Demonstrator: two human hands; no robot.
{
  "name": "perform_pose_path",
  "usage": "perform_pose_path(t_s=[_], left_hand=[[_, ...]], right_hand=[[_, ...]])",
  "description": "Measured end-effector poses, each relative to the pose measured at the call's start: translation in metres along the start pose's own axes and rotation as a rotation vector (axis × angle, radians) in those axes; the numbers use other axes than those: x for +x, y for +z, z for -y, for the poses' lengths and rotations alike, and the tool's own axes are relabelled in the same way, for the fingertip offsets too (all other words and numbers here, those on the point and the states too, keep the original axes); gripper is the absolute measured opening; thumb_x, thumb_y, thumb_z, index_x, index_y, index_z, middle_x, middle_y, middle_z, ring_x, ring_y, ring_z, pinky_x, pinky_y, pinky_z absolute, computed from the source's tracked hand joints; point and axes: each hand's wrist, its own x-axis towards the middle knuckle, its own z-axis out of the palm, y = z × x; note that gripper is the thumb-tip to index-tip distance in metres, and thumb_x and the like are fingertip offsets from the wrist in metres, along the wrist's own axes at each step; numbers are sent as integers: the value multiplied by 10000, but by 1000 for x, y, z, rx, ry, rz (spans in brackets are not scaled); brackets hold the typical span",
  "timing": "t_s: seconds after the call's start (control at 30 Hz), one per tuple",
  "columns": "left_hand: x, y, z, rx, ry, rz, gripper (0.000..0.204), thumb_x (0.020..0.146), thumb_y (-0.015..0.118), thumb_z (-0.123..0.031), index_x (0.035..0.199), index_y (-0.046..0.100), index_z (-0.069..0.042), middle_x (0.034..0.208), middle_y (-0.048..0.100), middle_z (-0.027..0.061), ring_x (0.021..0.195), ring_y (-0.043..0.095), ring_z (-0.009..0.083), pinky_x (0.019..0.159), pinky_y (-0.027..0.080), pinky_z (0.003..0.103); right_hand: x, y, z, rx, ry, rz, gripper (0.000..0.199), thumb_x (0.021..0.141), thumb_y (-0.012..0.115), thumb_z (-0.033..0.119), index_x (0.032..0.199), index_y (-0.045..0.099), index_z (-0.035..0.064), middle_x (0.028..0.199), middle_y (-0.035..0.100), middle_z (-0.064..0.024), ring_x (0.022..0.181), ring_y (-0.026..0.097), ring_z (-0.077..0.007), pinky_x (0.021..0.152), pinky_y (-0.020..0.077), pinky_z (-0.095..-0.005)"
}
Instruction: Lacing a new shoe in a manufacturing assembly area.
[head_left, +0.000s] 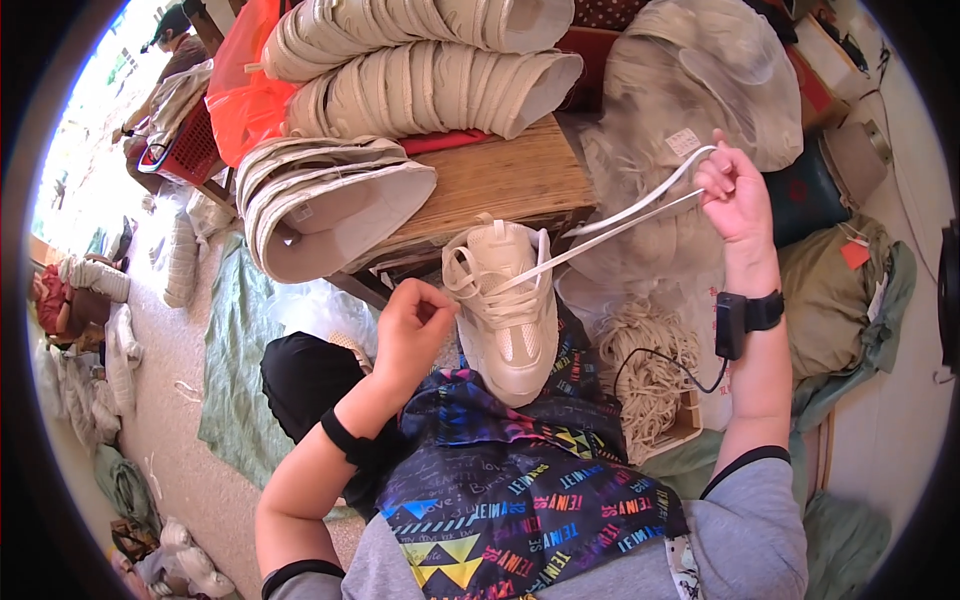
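Observation:
A cream sneaker (515, 365) rests on my lap, its toe toward me. A white shoelace (622, 230) runs from its eyelets up to the right, drawn out straight, with a second strand looping above it. My right hand (735, 190) is raised at the upper right and pinches the lace between its fingers. Close by the sneaker's left side, my left hand (415, 325) has its fingers curled together in a pinch. What those fingertips hold, if anything, is hidden. More lace forms a loose loop at the sneaker's left collar.
Nested cream shoe uppers (330, 215) lie on a wooden bench (500, 185) ahead. A box of loose laces (650, 370) stands right of my lap. Plastic-wrapped bundles (700, 80) fill the far right. A red bag (240, 100) sits far left. Another person (175, 50) is beyond.

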Motion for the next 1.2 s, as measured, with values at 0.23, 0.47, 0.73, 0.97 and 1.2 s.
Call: perform_pose_path(t_s=[0.23,0.47,0.73,0.97,1.2], left_hand=[[1,9,-27,250,277,-138,333,797,727,-11,1109,624,-66,1082,450,68,866,496,133,721,449,246],[12,12,-31,703,621,-60,125,837,713,-122,913,667,-35,1004,498,73,949,441,233,828,390,322],[1,0,-38,-355,-231,260,239,983,583,-232,892,590,-12,972,557,-8,877,484,116,854,387,292],[9,27,-31,723,639,-1,222,738,753,-133,891,617,-50,977,490,100,910,477,317,806,410,413],[0,16,-29,-48,-20,253,234,945,599,-193,782,639,-30,991,573,27,976,499,169,886,385,313]], right_hand=[[-1,-3,-7,-13,69,-46,233,946,535,41,1176,519,6,739,503,2,569,430,-81,537,372,-234],[10,-32,9,-102,42,-162,219,929,585,55,1143,572,11,777,596,-20,582,469,-83,553,403,-237],[21,-95,42,-116,-67,-393,193,942,555,42,1131,570,9,800,620,-50,592,501,-98,548,430,-249],[33,-117,40,-105,-23,-476,185,944,461,34,1062,598,-9,869,668,-79,594,524,-110,527,439,-255],[26,-157,71,-128,-55,-550,205,927,441,19,1047,602,-22,849,656,-72,581,525,-105,508,433,-245]])
